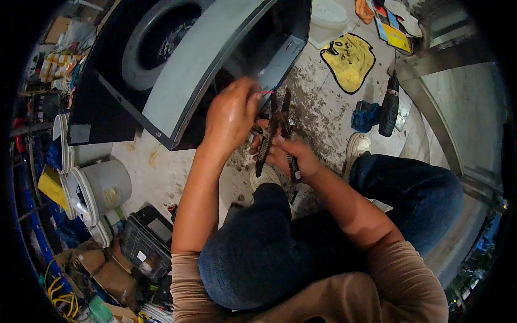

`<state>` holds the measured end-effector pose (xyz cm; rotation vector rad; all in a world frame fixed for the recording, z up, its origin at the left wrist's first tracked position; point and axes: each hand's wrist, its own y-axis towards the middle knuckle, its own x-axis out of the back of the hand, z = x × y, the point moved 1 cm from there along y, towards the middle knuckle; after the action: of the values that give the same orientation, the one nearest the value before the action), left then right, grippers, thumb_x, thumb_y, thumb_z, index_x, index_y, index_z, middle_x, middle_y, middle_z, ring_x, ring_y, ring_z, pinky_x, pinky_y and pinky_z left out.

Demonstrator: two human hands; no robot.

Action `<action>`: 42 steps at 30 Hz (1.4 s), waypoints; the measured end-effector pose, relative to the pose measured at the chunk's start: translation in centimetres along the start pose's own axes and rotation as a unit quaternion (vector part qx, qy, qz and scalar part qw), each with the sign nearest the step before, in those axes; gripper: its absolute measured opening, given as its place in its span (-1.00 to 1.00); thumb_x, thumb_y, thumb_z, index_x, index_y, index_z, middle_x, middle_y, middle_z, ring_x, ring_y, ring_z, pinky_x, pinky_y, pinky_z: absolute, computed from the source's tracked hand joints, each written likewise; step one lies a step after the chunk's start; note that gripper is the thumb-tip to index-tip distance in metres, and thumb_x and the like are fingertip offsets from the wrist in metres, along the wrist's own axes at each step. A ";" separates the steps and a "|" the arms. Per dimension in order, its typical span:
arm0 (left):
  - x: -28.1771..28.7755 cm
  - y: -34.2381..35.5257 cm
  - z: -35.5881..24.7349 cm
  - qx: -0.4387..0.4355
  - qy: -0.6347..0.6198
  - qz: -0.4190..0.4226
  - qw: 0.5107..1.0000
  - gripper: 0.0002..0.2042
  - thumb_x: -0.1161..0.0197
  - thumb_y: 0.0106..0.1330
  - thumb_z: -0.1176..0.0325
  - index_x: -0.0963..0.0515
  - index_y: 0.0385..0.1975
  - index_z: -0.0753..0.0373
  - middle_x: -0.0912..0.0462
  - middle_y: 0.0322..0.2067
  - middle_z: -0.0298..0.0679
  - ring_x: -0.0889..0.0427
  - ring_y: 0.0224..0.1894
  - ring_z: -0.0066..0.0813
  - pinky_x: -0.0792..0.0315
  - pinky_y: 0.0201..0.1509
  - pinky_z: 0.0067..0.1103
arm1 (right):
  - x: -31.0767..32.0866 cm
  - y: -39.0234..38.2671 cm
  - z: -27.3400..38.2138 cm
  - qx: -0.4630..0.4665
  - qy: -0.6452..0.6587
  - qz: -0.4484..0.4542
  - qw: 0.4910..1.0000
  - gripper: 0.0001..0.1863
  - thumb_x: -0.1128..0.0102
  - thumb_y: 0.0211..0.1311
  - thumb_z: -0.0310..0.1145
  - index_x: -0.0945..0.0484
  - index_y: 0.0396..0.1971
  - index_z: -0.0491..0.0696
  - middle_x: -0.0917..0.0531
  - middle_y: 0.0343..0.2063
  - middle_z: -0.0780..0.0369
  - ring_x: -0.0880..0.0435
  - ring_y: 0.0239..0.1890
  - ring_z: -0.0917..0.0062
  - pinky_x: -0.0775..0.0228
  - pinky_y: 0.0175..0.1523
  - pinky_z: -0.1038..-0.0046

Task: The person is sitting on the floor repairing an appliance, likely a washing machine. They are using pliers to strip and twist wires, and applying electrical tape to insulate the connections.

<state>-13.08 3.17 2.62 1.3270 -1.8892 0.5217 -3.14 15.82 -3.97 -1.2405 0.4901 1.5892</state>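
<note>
My left hand (229,118) is closed in a pinch on a thin pink-red wire (266,92) beside the open side of a large black metal housing (172,141). The wire's end reaches toward a dark, plier-like hand tool (280,118), most likely a wire stripper. My right hand (299,156) is wrapped round that tool's handles, which stand apart with the jaws pointing away from me. Whether the jaws touch the wire is hard to make out. A curved light-grey panel (183,81) crosses the housing, with a round ring-shaped part (137,59) behind it.
Right of the dirt-strewn floor (318,121) lie a yellow cloth (353,62) and a cordless drill (389,105). A white bucket (326,16) stands at the back. To my left are white tubs (116,185), a black tool case (148,237) and cardboard (107,277). A metal frame (444,129) curves along the right.
</note>
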 end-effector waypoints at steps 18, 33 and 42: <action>-0.1 -0.1 0.1 -0.006 -0.057 -0.032 0.998 -0.89 -0.15 0.20 0.44 -0.55 -0.33 0.30 -0.59 -0.34 -0.08 -0.59 -0.33 -0.05 -0.46 -0.27 -0.38 | 0.5 1.0 0.9 0.023 -0.282 -0.080 0.956 -0.55 -0.24 0.12 -0.27 -0.41 0.01 -0.08 -0.47 -0.35 0.35 -0.41 -0.33 0.68 -0.27 -0.16 0.60; 0.7 0.1 -0.2 0.006 0.024 -0.005 1.000 -0.88 -0.15 0.19 0.39 -0.55 -0.35 0.26 -0.58 -0.36 -0.08 -0.57 -0.33 -0.03 -0.45 -0.28 -0.33 | 0.0 1.6 1.0 0.072 -0.455 -0.097 0.882 -0.48 -0.29 0.04 -0.21 -0.38 -0.05 -0.16 -0.53 -0.18 0.20 -0.51 -0.21 0.49 -0.31 -0.02 0.45; -3.4 2.3 -2.2 0.005 -0.018 0.001 1.000 -0.85 -0.17 0.22 0.42 -0.58 -0.29 0.31 -0.61 -0.26 -0.07 -0.61 -0.24 -0.14 -0.46 -0.15 -0.41 | 3.5 0.6 2.2 0.028 -0.572 -0.188 0.798 -0.26 -0.29 0.02 -0.14 -0.26 0.18 -0.15 -0.33 0.15 -0.03 -0.27 0.24 0.22 -0.05 0.32 0.25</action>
<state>-13.86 7.70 1.59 1.3484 -1.9193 0.5124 -4.52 18.98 -6.35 -0.1307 -0.4678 1.6275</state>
